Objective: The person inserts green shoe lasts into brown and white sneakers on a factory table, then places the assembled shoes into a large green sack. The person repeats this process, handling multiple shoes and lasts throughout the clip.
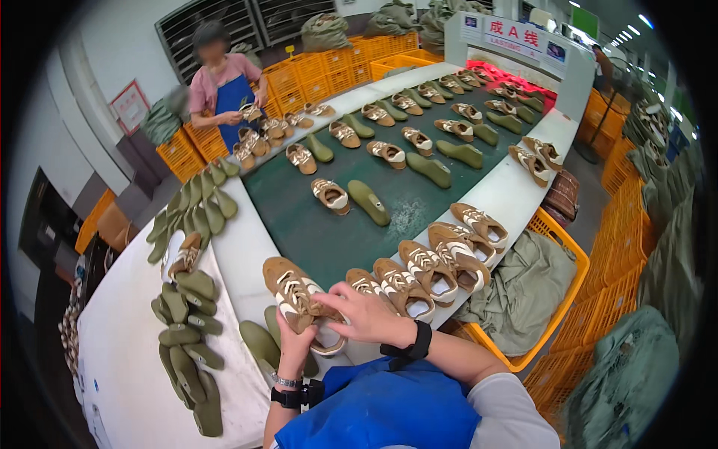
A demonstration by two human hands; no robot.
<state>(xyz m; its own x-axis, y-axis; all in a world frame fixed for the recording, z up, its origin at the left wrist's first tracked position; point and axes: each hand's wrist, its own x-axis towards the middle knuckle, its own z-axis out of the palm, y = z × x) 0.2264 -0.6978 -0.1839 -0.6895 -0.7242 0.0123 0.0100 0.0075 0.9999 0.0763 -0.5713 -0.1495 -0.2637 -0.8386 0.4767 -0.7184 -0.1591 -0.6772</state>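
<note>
The tan suede sneaker with cream laces (295, 293), pinched underneath by the left hand (293, 346); right hand (368, 314) clasping its heel; might slip onto the olive green shoe lasts (263, 343) just below if either grip loosens.

overhead sign (513, 37): wide white board above the far end of the belt, red characters across its middle, a small dark blue panel at each end
wall notice (130, 106): tilted rectangular sheet on the grey wall at the left, white with a red border
green panel (585, 21): plain green rectangle high behind the overhead sign, near the ceiling lights
packages and screens: none that can be told
</note>
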